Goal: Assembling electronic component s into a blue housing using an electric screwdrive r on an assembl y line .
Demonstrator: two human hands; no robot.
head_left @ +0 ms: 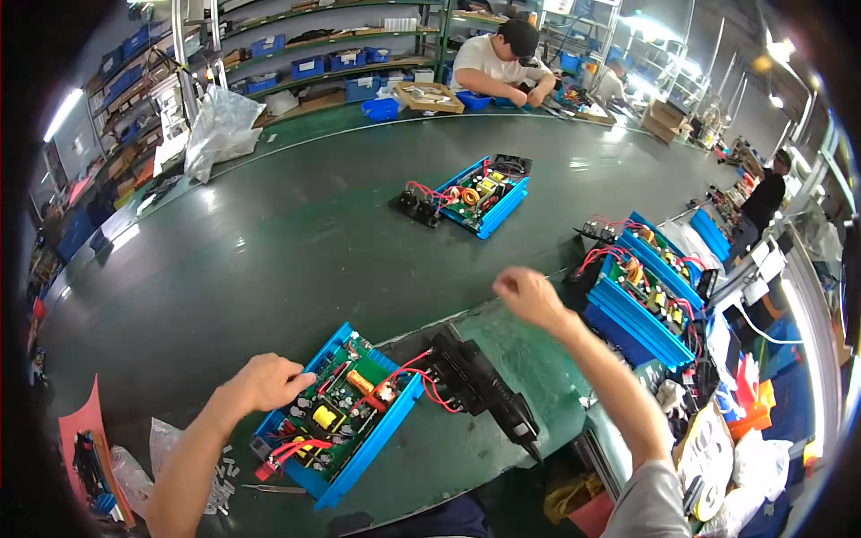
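My left hand [267, 382] is at the left edge of an open blue metal housing [366, 453], its fingers curled against the rim and the thumb over the top. Inside the housing sits a green circuit board [366, 377] with a yellow transformer, a copper coil and red wires. Red leads run from its right side to a black panel [439, 359]. Partly over that panel lies a black elongated tool [489, 386] with a cord at its lower end. My right hand [531, 298] hovers above the bench, right of the board, with curled fingers; anything in them is hidden.
Another blue-housed board [484, 195] lies further off on the dark green bench [296, 233]. Several more stand stacked [641, 305] at right. Tweezers [273, 489] and small white pieces [222, 480] lie by my left forearm. A co-worker [502, 67] sits across the bench.
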